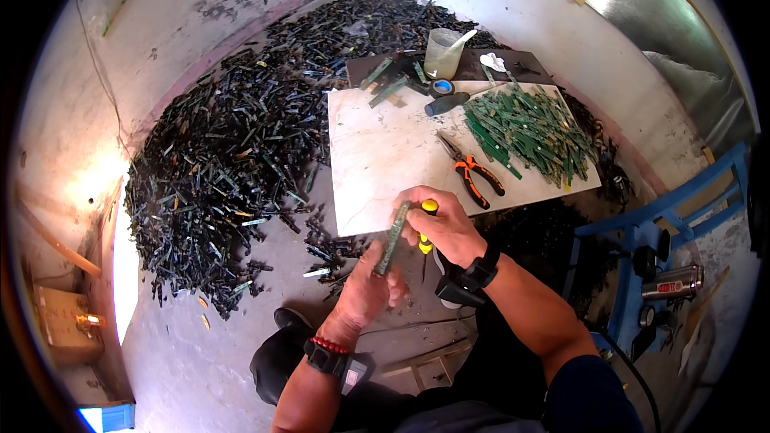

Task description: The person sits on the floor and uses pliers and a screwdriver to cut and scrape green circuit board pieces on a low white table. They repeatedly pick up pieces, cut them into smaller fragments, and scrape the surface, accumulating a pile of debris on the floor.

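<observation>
A narrow green strip, seemingly a circuit board [393,240], slants upward between my hands in front of the board's near edge. My left hand [364,291] grips its lower end, while the fingers of my right hand [444,225] are at its upper end. Tucked in my right hand is a yellow-and-black screwdriver [428,208], its thin shaft pointing down. Beyond my hands, orange-and-black long-nose pliers [466,168] lie with handles spread on a white board [385,150]. A heap of similar green strips [529,132] covers the board's right side.
A large pile of dark strip-like parts [240,144] spreads over the floor at left and back. Behind the white board are a cup [442,54], a roll of tape [441,88] and a dark-handled tool [446,104]. A blue chair [637,252] bearing a metal flask [672,282] stands right.
</observation>
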{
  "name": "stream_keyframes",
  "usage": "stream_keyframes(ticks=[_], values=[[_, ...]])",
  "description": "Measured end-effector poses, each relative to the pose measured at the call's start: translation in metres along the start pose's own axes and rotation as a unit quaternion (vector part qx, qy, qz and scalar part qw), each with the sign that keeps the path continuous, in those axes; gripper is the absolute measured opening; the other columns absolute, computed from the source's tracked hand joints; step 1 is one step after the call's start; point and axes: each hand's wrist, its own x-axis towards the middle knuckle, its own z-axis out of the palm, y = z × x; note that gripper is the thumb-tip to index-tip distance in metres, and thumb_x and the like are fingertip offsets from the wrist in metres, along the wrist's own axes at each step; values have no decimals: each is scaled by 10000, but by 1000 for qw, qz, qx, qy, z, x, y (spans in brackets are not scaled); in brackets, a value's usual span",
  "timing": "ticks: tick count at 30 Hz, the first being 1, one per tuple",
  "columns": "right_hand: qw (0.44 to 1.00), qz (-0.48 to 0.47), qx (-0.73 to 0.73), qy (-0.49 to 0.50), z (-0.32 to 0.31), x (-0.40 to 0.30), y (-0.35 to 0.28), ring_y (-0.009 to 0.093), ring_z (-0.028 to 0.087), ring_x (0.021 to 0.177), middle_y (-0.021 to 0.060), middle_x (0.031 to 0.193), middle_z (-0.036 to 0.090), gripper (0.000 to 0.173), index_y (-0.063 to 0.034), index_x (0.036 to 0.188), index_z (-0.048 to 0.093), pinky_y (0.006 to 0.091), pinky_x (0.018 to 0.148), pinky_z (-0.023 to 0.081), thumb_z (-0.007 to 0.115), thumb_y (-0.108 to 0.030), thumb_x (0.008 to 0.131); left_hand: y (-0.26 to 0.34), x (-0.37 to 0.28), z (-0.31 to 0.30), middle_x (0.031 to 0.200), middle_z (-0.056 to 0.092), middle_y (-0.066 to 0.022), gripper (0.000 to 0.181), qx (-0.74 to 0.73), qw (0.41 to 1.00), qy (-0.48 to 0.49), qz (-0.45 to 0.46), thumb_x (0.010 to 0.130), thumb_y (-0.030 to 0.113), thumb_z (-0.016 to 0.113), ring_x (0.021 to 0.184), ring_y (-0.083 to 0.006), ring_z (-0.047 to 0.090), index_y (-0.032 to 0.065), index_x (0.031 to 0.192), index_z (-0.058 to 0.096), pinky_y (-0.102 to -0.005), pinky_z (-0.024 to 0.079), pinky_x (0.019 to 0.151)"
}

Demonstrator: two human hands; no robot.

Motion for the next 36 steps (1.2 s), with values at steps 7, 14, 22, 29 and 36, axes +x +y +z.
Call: stream_keyframes(ticks=[7, 14, 22, 29, 36], values=[[999, -15, -32, 8, 13, -9, 9, 90, 588, 710, 70, 928, 639, 146, 5, 997, 566, 234, 632, 511, 478, 19, 882, 3, 6, -3, 474, 330, -4, 542, -2, 991, 137, 13, 985, 496, 349, 401, -144, 298, 112, 605, 392, -299, 360, 507], [986, 37, 161, -12, 9, -16, 18, 137, 607, 704, 115, 925, 640, 166, 9, 995, 563, 270, 632, 527, 488, -21, 851, 6, -7, -4, 433, 297, 43, 550, -12, 999, 45, -10, 996, 486, 294, 352, -120, 251, 146, 577, 401, -297, 344, 509], [947, 80, 301, -78, 5, -13, 32, 146, 591, 686, 133, 930, 637, 159, 1, 964, 558, 277, 606, 506, 501, -50, 825, -5, -10, -6, 417, 302, 44, 537, -66, 997, 19, -19, 987, 467, 317, 343, -113, 252, 153, 559, 394, -291, 324, 483], [996, 24, 33, -79, 4, -12, 3, 105, 570, 624, 88, 899, 652, 118, -6, 956, 578, 227, 531, 452, 548, -69, 861, 1, -9, -3, 439, 312, 30, 512, -61, 997, 45, -13, 980, 466, 309, 358, -124, 258, 119, 633, 457, -295, 352, 495], [994, -84, -62, -25, 16, -27, -8, 66, 574, 673, 91, 955, 635, 136, -4, 1032, 517, 180, 532, 436, 516, 43, 904, 17, 1, 1, 500, 366, 0, 553, -136, 984, 112, 24, 944, 562, 308, 391, -136, 295, 90, 736, 509, -322, 374, 538]])
